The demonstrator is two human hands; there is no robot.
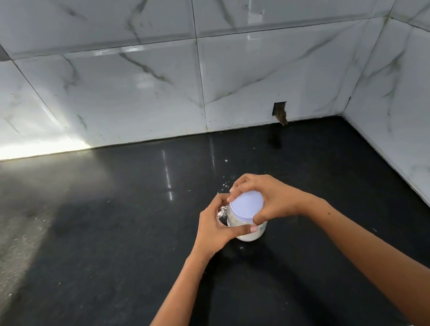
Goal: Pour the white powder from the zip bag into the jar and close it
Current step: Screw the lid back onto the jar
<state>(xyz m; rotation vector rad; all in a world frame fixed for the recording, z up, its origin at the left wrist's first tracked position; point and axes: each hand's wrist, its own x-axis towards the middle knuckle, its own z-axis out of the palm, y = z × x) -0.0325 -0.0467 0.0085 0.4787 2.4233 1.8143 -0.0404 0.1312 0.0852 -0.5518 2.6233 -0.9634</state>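
Glossy black stone counter, marble-tiled wall behind | clear plastic jar of white powder upright | left hand curled around jar | right hand gripping pale round lid

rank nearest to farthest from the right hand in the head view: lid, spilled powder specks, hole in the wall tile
1. Lid: under the right hand, in its grip, on the jar.
2. Spilled powder specks: on the counter just behind the hands.
3. Hole in the wall tile: far back, at the wall's base.
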